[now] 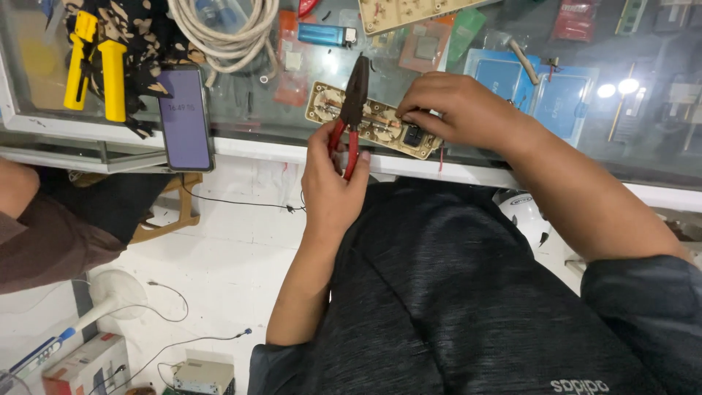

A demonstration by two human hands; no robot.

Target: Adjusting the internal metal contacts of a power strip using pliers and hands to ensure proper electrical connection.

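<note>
Glass-topped bench point(241, 121) carrying clutter. Left hand point(333, 179) gripping red-handled pliers point(353, 110), jaws pressing into opened beige socket strip point(373, 121) lying at bench edge. Right hand point(457, 110) pinching strip's switch end, steadying it. Risk: pliers slipping off contact, bending brass or nicking right fingers; strip sliding off edge.

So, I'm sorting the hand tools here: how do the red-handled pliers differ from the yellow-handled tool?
The red-handled pliers are gripped in the left hand, jaws on the beige socket board; the yellow-handled tool lies untouched at the counter's far left. The handles are red and slim on one, yellow and chunkier on the other. Both have two handles.
</note>
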